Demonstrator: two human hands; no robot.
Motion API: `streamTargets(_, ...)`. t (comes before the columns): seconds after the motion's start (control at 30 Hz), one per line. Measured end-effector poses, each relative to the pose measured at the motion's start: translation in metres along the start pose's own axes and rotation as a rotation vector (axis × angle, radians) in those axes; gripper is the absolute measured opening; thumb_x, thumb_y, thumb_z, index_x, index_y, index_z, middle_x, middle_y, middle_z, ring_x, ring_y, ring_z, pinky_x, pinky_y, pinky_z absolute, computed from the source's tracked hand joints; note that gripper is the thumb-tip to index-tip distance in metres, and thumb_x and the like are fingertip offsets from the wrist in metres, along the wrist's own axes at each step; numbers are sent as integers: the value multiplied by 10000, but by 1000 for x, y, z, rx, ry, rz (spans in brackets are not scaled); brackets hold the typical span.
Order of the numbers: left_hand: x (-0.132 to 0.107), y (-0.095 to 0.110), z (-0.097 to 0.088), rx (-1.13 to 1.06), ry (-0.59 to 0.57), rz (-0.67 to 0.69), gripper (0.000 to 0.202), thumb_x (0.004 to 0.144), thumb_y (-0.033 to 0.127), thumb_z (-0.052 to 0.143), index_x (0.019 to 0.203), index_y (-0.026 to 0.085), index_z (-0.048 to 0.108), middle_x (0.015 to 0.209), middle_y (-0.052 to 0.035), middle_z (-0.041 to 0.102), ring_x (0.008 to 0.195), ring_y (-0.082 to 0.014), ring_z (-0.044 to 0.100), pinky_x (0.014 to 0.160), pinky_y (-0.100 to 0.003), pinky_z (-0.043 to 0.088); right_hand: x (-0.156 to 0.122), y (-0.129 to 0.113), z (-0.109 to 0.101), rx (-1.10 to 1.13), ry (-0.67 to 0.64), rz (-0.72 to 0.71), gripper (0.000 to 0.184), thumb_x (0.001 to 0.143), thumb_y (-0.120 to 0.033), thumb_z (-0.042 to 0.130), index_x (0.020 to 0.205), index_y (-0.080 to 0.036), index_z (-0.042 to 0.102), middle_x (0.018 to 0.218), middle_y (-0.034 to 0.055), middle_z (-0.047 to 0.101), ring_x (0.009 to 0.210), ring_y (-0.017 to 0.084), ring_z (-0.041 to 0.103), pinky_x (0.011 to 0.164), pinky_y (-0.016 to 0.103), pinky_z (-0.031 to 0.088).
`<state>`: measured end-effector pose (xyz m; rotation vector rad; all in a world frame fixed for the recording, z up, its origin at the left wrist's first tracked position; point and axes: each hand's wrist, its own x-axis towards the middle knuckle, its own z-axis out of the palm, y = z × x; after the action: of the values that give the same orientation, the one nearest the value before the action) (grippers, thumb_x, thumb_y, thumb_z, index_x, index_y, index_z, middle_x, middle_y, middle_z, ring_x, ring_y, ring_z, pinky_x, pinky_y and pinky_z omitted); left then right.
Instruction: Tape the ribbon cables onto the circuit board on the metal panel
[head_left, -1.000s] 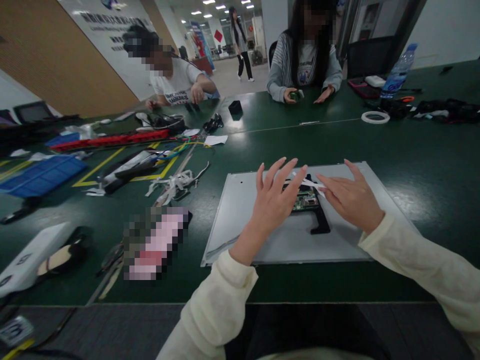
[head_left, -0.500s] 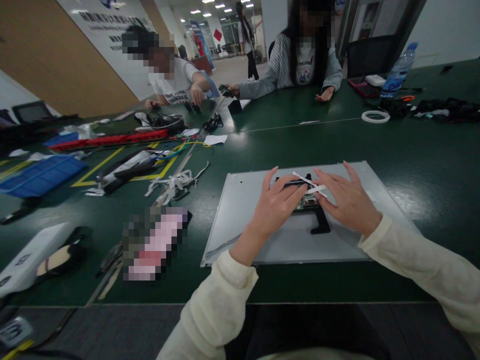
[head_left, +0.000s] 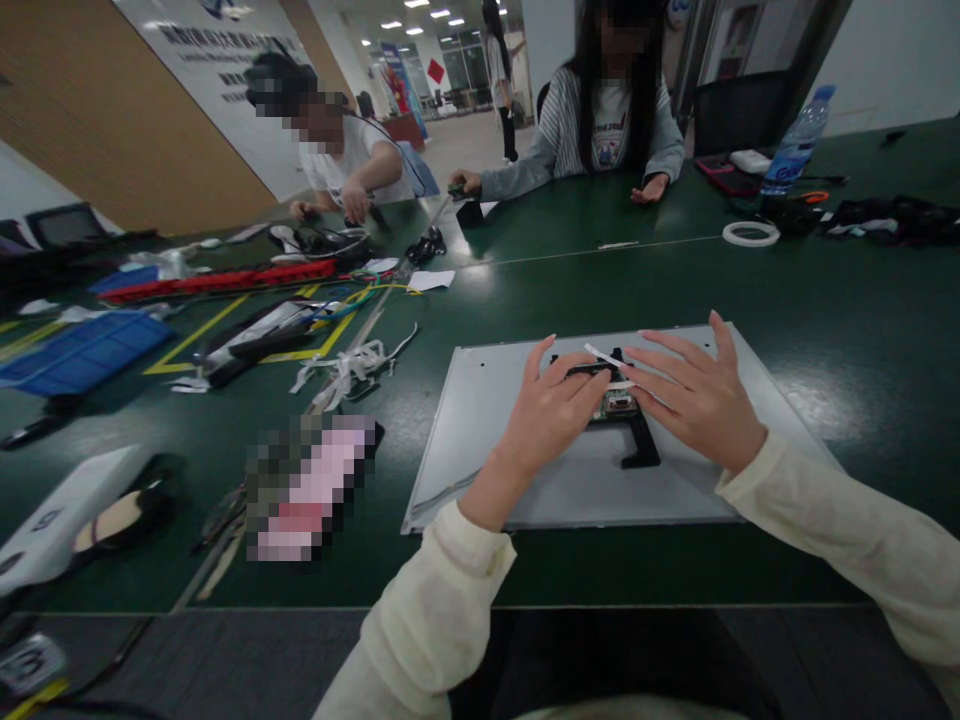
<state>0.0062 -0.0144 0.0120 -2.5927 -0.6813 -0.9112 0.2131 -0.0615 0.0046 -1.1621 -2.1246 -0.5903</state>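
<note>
Two white strips between hands: upper strip (head_left: 602,355) slants from far end down toward right hand (head_left: 690,400); lower strip (head_left: 621,385) lies nearly level, left hand (head_left: 551,405) to right hand. Left hand palm-down, fingers bunched at lower strip, one finger raised; right hand loosely fanned, fingertips at strips; cannot tell whether either pinches. Under fingertips, green circuit board (head_left: 619,403) on black bracket (head_left: 642,440), leg pointing nearer-right, foot turned left. White panel (head_left: 463,420) beneath both hands, long axis left-right.
</note>
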Motion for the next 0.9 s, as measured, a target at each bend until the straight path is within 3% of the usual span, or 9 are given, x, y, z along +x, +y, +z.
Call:
streamTargets(0.17, 1, 2, 0, -3, -22, 13, 123, 897, 217, 531, 976, 217, 626, 850, -4, 725, 1048, -159, 595, 1106, -493, 259, -2, 0, 0, 38, 21, -41, 165, 899, -207, 528, 1022, -234, 634, 936, -10, 723, 1005, 174, 634, 1134, 572, 108)
streamTargets(0.4, -1, 4, 0, -1, -65, 24, 133, 913, 201, 505, 985, 224, 614, 817, 7, 722, 1056, -148, 590, 1102, -471, 267, -3, -1, 1, 76, 24, -44, 150, 887, -154, 533, 929, -220, 661, 842, -21, 728, 923, 153, 663, 1128, 569, 157)
streamTargets(0.57, 0, 2, 2, -27, 0, -5, 264, 909, 208, 503, 1168, 182, 547, 956, -47, 717, 1040, -156, 600, 1102, -472, 276, -2, -1, 1, 73, 44, -59, 148, 887, -143, 530, 915, -213, 657, 879, -12, 730, 917, 143, 666, 1129, 558, 176)
streamTargets(0.73, 1, -2, 0, -57, 17, -125, 494, 902, 336, 514, 1339, 129, 411, 991, -68, 710, 1056, -182, 595, 1115, -466, 252, -2, 2, 2, 64, 94, -63, 105, 872, -149, 555, 884, -188, 652, 861, -7, 728, 887, 138, 669, 1120, 554, 201)
streamTargets(0.8, 2, -3, -1, -49, -10, -129, 468, 901, 358, 515, 1313, 147, 451, 1013, -69, 707, 1072, -188, 588, 1118, -477, 235, -2, 3, 3, 61, 84, -54, 97, 868, -163, 563, 863, -185, 657, 835, -9, 725, 874, 140, 670, 1120, 548, 204)
streamTargets(0.9, 2, -1, -2, -41, -40, -86, 285, 905, 340, 513, 1134, 190, 594, 1003, -49, 713, 1078, -183, 583, 1125, -489, 209, -2, 3, 3, 75, 62, -46, 102, 868, -190, 567, 827, -196, 661, 801, -24, 719, 851, 138, 668, 1125, 536, 200)
